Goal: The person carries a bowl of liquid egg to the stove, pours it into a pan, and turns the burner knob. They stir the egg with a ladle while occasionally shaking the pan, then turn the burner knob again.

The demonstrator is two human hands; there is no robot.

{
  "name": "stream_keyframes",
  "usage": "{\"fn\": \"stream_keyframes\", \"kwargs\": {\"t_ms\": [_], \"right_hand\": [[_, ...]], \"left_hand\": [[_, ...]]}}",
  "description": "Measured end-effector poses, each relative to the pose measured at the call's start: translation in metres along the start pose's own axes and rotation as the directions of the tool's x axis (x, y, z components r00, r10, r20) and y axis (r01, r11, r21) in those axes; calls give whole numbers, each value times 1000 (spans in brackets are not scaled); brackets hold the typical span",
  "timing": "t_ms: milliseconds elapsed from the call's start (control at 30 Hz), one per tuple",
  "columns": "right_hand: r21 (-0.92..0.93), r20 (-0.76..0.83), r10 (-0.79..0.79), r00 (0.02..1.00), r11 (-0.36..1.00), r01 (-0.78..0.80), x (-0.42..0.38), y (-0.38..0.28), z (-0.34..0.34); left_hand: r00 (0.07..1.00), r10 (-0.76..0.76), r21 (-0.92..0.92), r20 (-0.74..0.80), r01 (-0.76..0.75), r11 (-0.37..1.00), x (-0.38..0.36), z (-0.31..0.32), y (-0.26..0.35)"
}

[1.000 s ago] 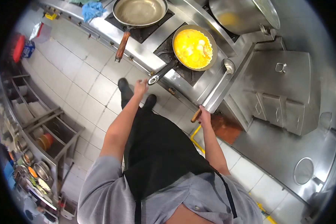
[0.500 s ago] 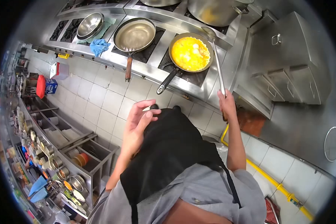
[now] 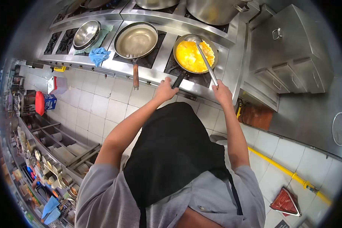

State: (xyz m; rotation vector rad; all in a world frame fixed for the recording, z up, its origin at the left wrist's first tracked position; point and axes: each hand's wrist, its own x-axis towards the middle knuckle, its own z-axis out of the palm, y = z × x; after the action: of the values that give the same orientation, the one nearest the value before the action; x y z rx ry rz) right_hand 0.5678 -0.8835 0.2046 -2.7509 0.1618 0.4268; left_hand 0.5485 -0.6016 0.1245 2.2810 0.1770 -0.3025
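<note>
On the right front burner sits a frying pan [image 3: 217,49] of yellow egg mixture [image 3: 188,57], partly set, with a ruffled pale edge at the right. My left hand [image 3: 165,91] is closed around the end of its black handle [image 3: 178,81]. My right hand [image 3: 222,94] grips a long steel ladle [image 3: 207,64], whose bowl lies inside the pan at the far side of the egg. To the left, a second frying pan [image 3: 136,40] with a wooden handle rests on another burner, nearest to my left hand.
Metal bowls [image 3: 86,34] and a blue cloth [image 3: 99,56] lie on the stove at left. Large pots [image 3: 208,13] stand behind. A steel cabinet [image 3: 288,45] is at right. A yellow pipe [image 3: 271,162] runs along the floor; shelving [image 3: 60,144] stands at lower left.
My left hand has moved forward onto the pan's handle and closed. My right hand has brought the ladle from beside the pan into it, and the egg's right edge is now folded inward.
</note>
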Motion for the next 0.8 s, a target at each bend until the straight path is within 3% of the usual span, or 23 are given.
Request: {"fn": "stream_keyframes", "kwargs": {"t_ms": [133, 200, 233, 300, 733, 800], "right_hand": [[-82, -15, -15, 1000, 997, 14, -19, -10, 7], [-85, -24, -15, 1000, 996, 13, -34, -11, 9], [-81, -36, -23, 999, 996, 20, -41, -14, 8], [-92, -43, -10, 999, 996, 6, -55, -20, 7], [-85, -93, 8, 996, 996, -16, -78, -16, 18], [-86, -93, 15, 996, 996, -23, -81, -16, 19]], "left_hand": [[999, -47, 36, 7, 47, 998, 21, 33, -21], [964, -177, -99, 199, 199, 975, 31, 41, -25], [963, -173, -103, 206, 197, 975, 33, 44, -24], [948, -213, -295, 237, 279, 914, 33, 52, -24], [955, -228, -297, 189, 277, 914, 28, 55, -19], [972, -188, -286, 144, 223, 932, 31, 65, -29]]}}
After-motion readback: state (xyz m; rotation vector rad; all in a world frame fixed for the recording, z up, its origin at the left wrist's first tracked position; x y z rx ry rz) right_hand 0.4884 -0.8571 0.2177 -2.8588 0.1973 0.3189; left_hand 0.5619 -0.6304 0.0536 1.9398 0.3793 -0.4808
